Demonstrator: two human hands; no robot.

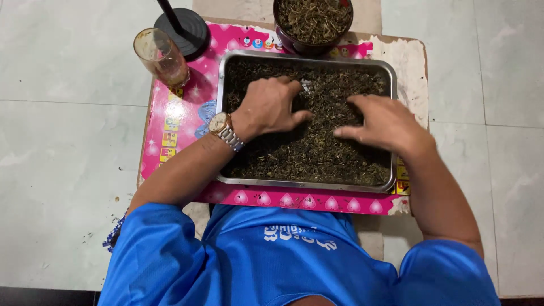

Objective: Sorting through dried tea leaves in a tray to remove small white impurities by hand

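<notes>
Two hands press into dried dark leaves point(306, 153) filling a steel tray point(390, 72) on a pink table point(170, 122): left hand point(272, 107) and right hand point(381, 124), both spread flat, grasping nothing. Bowl point(313, 22) and glass point(161, 56) stand behind.

Both my hands lie palm-down in the dried leaves point(309, 150) filling the steel tray point(220, 102): left hand point(272, 107) with fingers spread, right hand point(381, 123) beside it. The tray sits on a pink table point(181, 116). A glass point(161, 56) and bowl point(313, 25) stand nearby.
</notes>
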